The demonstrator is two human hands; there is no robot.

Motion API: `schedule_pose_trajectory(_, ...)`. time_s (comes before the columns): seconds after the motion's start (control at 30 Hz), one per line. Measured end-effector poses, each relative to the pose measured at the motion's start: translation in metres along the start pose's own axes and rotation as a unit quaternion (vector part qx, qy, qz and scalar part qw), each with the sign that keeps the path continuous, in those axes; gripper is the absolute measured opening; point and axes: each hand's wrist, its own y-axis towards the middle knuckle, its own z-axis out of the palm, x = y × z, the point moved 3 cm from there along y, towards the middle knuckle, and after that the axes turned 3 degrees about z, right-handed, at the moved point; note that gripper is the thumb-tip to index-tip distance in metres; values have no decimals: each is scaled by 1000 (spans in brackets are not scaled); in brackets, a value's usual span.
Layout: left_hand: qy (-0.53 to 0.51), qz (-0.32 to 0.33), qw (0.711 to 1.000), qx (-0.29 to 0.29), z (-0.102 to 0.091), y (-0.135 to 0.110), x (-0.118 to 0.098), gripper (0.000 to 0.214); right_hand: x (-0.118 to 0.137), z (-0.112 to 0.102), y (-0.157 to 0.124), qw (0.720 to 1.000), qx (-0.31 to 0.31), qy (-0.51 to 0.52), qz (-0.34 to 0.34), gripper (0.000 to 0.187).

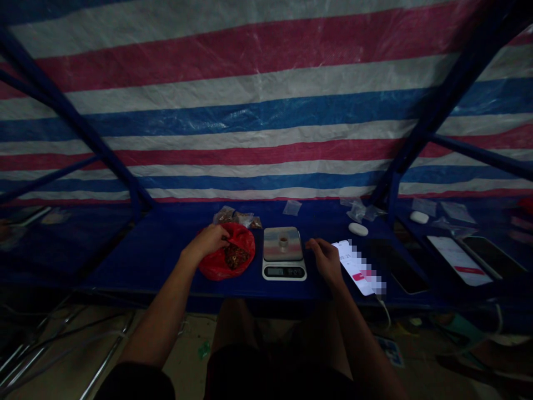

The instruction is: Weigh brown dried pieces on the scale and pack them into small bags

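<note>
Insp. view from head cam, fwd & down onto blue counter [137, 261]. L hand [208, 241] sits near centre-left, fingers [224, 236] pinched narrow on upper rim of red plastic bag [244, 239], holding that rim. Bag lies on counter, mouth partly open, w/ dark brown lumpy material [236, 256] visible inside; exact material n/d. Digital scale [283, 253] stands just R of bag, not touching it. Small round cup-like obj. [283, 241] sits on scale platform, approx. centred; scale display [285, 271] faces near side, reading too small to tell. R hand [327, 261] is btwn scale & phone, fingers loosely curled & parted, holding nothing, just beside both. Phone [358, 268] lies angled on counter, screen lit & obscured, w/ white cable [385, 314] running off near edge. Far of red bag: clear plastic packets [235, 216] w/ brownish contents. Farther R along far edge: small clear packet [291, 207], crumpled clear packets [356, 210], white oval obj. [358, 229], 2nd white oval obj. [418, 217]. Far R section: dark phone [397, 266], lit phone [458, 260], 2nd dark phone [493, 256], all lying flat. Behind counter: red, white & blue striped tarp [266, 111] on blue steel frame [437, 105]. Person's legs are below counter, in dim light.
</note>
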Motion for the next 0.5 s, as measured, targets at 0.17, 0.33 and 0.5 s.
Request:
schedule_pose_trajectory(0.17, -21, -26, 998, 60, -6, -11, -9, 15, -3, 0, 0, 1000, 0, -2, -4, 43)
schedule_pose_trajectory(0.33, -113, -21, 984, 134, -15, -19, -10, 22, -4, 0, 1, 1000, 0, -5, -2, 43)
schedule_pose_trajectory(0.5, -207, -14, 964, 164, -16, -20, 3, 29, -4, 1, 0, 1000, -4, 5, -4, 42)
